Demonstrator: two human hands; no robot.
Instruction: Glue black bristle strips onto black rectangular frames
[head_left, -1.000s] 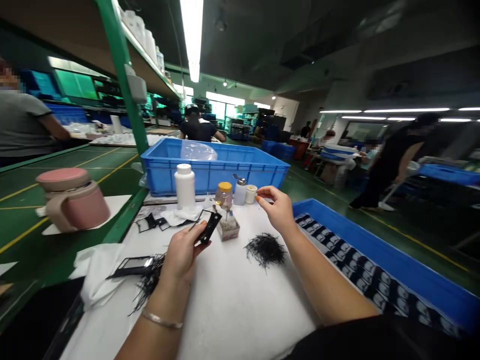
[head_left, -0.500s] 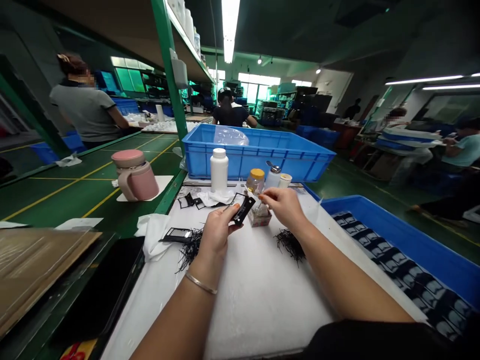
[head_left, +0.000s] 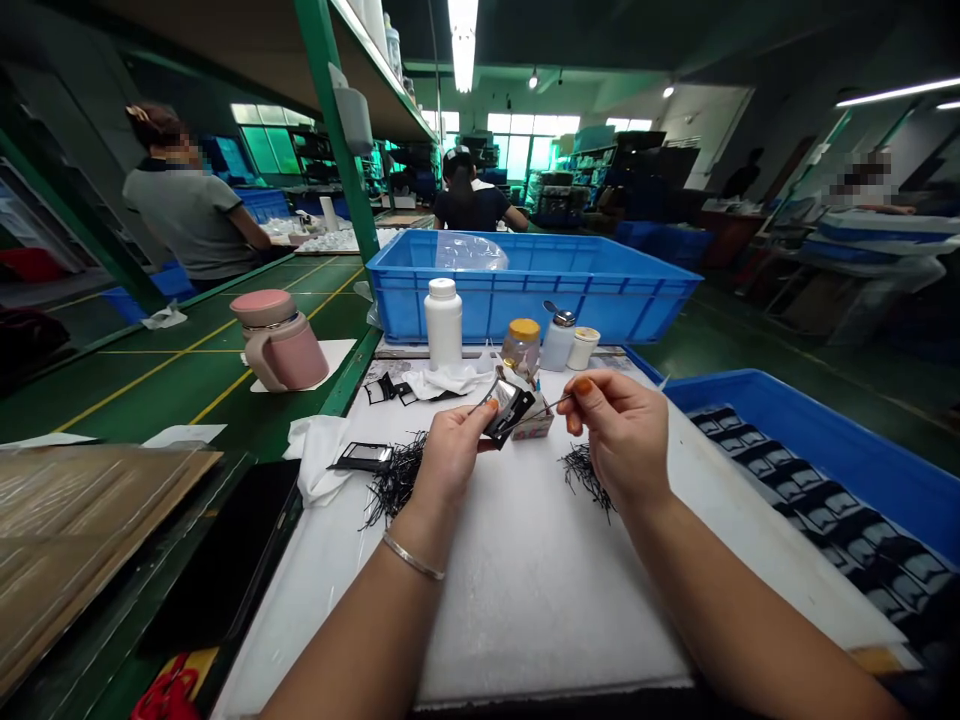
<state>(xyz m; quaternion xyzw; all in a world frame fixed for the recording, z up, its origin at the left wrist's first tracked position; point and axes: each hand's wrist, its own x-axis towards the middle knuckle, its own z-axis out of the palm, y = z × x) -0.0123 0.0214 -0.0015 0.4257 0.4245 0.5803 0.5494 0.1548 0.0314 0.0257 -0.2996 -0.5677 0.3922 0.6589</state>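
My left hand (head_left: pixel 448 452) is closed on a small black plastic frame (head_left: pixel 514 402) with a shiny window, tilted above the white work surface. In my right hand (head_left: pixel 626 435) a thin dark stick (head_left: pixel 552 405) is pinched between thumb and fingers, its far end at the frame's lower right edge. Just behind the frame stands a small patterned box (head_left: pixel 538 428), partly hidden. Thin black strips (head_left: pixel 396 482) lie heaped beside my left wrist, and a second heap of strips (head_left: pixel 586 474) is by my right hand. Another black frame (head_left: pixel 364 457) lies at the left.
At the back stand a white bottle (head_left: pixel 445 325), a yellow-lidded jar (head_left: pixel 523 345), a pump bottle (head_left: pixel 559 342) and a blue crate (head_left: pixel 540 290). A blue bin (head_left: pixel 750 385) of black pieces is at the right. Left are a pink mug (head_left: pixel 281 345) and crumpled white cloth (head_left: pixel 321 455).
My right hand has drawn back from the small box toward me and right, bringing the stick to the frame. My left hand has turned the frame so its window faces up.
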